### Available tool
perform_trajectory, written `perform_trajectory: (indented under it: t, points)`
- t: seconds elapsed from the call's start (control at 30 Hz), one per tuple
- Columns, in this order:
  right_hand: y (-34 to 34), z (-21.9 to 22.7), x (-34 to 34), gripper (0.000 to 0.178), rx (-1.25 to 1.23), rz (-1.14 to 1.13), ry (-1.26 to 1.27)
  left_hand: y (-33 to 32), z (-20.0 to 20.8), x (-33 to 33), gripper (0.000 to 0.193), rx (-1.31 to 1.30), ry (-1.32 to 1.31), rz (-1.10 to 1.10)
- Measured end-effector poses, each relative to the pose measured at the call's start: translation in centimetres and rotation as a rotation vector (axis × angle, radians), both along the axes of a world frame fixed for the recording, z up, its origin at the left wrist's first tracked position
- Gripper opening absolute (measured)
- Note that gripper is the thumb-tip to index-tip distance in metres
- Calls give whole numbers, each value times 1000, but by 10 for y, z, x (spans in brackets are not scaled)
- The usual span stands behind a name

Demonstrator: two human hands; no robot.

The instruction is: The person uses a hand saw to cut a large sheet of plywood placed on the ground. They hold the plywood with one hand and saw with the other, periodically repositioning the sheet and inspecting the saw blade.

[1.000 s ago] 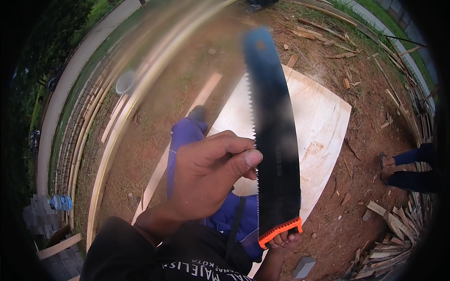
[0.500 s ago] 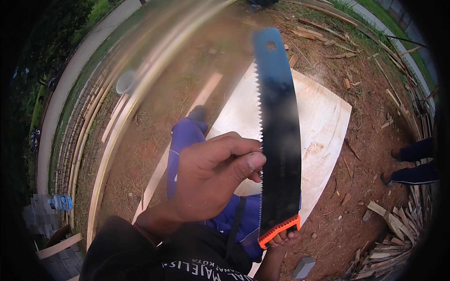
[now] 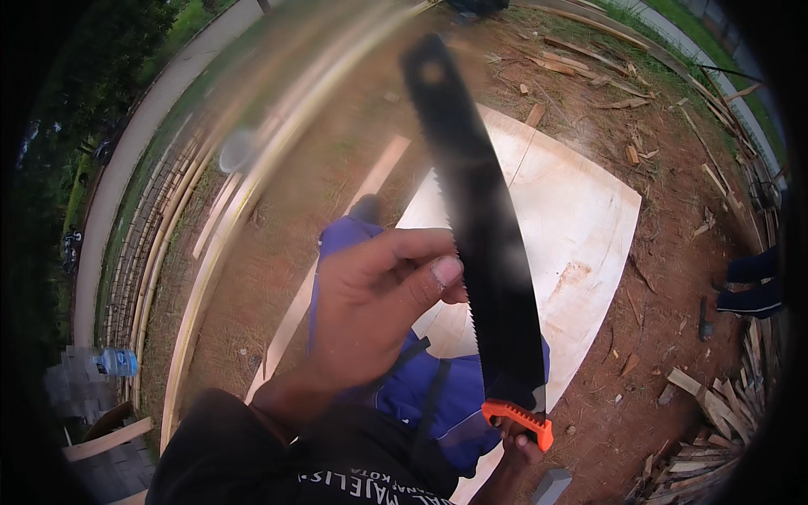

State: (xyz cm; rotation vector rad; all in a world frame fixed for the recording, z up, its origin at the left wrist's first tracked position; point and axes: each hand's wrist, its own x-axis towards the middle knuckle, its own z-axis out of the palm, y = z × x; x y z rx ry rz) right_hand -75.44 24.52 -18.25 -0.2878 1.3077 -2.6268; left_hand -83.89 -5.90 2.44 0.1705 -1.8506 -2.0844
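While right fingers (image 3: 507,430) clamp saw (image 3: 498,269) by handle (image 3: 516,413), left fingers (image 3: 421,243) at toothed edge (image 3: 481,337), pinch unclear.

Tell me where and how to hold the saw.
Take the saw by its orange-fronted grip, probably best from below, where the right hand holds it: that lower end sits below the teeth lining the left edge.

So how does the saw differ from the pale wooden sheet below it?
The saw is dark-bladed with orange near the grip; the wooden sheet is pale with a brownish patch. The saw is long, narrow and toothed; the sheet is broad and has no teeth. The saw is held up in your right hand; the sheet lies below it.
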Motion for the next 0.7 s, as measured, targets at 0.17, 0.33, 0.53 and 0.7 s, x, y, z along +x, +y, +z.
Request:
perform_trajectory:
  t: [0.17, 0.33, 0.53, 0.7]
  points:
    - [25, 1, 7, 47, 494, -147, 419, -7, -5, 8, 30, 139, 64, -93]
    - [27, 31, -3, 51, 882, -297, 774, -4, -4, 11, 38, 260, 23, -84]
    - [32, 46, 1, 36, 957, -226, 760, -11, -11, 17, 40, 309, 46, -165]
    - [43, 42, 5, 29, 1092, -179, 611, -12, -20, 19, 37, 503, 61, -209]
